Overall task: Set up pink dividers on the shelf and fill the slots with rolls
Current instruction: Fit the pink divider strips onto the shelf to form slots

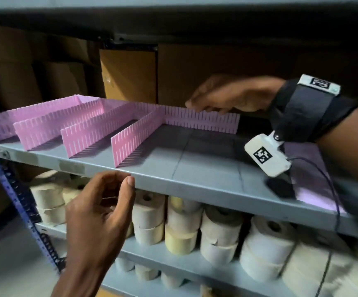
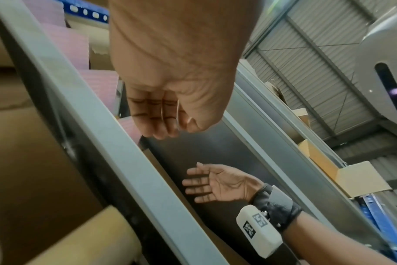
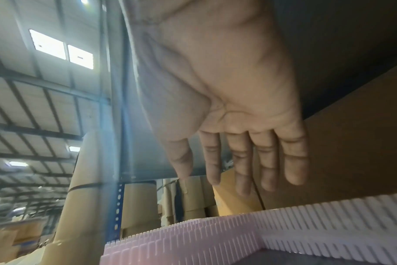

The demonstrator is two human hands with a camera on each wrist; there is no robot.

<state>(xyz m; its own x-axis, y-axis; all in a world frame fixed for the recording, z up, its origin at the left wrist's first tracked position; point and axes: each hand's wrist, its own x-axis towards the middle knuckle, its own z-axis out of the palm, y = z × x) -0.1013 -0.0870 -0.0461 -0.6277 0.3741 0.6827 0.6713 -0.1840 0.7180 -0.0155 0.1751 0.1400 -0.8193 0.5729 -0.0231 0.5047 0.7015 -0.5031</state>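
Slotted pink plastic dividers (image 1: 131,133) are standing on the grey metal shelf (image 1: 195,168); right hand (image 1: 227,95), fingers extended, is hovering over the back strip; left hand (image 1: 101,213) is loosely curled, empty. A careless nudge could unseat interlocked strips.

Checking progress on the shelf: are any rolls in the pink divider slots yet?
No, the slots between the pink dividers are bare; the rolls sit on the shelf below.

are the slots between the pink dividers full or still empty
Empty. Bare grey shelf shows between the upright pink dividers; the rolls sit one shelf below.
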